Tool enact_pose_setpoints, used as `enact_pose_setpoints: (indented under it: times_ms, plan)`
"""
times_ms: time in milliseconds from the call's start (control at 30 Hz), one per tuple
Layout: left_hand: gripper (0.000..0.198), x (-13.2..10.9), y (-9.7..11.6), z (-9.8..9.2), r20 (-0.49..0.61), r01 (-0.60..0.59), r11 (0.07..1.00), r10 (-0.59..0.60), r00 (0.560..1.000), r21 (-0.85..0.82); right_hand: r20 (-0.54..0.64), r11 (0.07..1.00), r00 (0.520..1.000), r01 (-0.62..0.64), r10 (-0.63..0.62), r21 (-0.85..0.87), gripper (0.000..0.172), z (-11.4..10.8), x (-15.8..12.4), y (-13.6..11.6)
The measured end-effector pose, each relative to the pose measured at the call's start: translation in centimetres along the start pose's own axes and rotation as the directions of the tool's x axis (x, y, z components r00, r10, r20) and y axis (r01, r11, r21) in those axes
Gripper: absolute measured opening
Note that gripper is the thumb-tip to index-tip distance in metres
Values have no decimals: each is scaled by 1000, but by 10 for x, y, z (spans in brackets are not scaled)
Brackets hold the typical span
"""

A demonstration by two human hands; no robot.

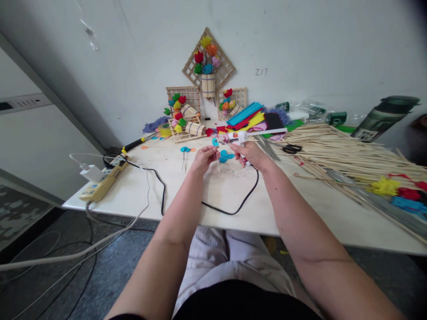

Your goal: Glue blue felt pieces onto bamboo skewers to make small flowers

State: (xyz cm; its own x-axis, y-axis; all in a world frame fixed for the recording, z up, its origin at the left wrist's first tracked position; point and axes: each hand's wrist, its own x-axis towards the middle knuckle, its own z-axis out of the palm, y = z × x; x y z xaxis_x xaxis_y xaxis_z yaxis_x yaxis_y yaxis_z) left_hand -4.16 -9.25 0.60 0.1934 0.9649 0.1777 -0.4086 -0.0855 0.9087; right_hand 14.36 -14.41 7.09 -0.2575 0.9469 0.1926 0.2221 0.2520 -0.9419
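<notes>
Over the middle of the table, my left hand (206, 158) pinches a thin stick (218, 166) with a small blue paper piece (215, 142) at its upper end. Close by on the right, my right hand (250, 154) is wrapped round a white glue gun (241, 138). A white glue stick (267, 132) juts from its back to the right, and its nozzle end points left, close to the blue piece. Loose blue paper pieces (225, 156) lie on the table between my hands. Left of my left hand lie blue pieces on thin stems (185, 150).
Decorated stick lattices (208, 84) stand at the wall. Coloured paper (245, 114) and a phone (273, 122) lie behind my hands. At right are many sticks (347, 149), black scissors (292, 149) and a bottle (383, 118). A power strip (103, 182) sits left; a black cable (230, 213) crosses in front.
</notes>
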Motion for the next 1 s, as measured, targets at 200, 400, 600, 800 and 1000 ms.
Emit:
enact_pose_setpoints:
  times_ms: [200,400,600,800,1000]
  plan:
    - [24,0,1,1,-20,3,1000,-3,1000,-17,34,1000,999,8,-7,-23,44,-1,0,-1]
    - [23,-2,3,4,-18,6,999,-7,1000,-41,1,999,1000,-22,22,-23,42,0,-1,-3]
    - [22,-2,2,4,-3,1,999,-1,1000,-41,-10,999,1000,-28,28,-20,42,1,0,-3]
    - [22,0,1,1,-24,-13,999,12,1000,-44,18,1000,1000,-8,8,-23,42,1,0,-2]
    - [21,1,2,-1,-73,-24,998,20,997,-53,42,1000,999,-15,14,14,40,1,2,4]
